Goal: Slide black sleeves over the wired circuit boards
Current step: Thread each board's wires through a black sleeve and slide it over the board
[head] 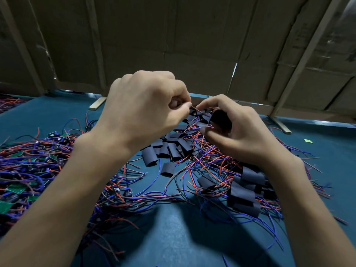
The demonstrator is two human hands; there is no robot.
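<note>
Sleeve (221,118) gripped in raised right hand (244,135).

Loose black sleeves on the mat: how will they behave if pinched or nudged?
The black sleeves look thin-walled and partly flattened, so probably light and squashy under a pinch. Being flattened, they likely slide rather than roll. The wires tangled among them may drag along. The right hand holds one.

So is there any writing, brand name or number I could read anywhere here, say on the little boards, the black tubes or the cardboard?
None can be read.
Green circuit boards: any print is too small and blurred.
Black sleeves: plain, no marking shows.
Cardboard wall: faint smudges only, no legible text.
Yellow-green scrap on the blue table: too small to tell.
</note>
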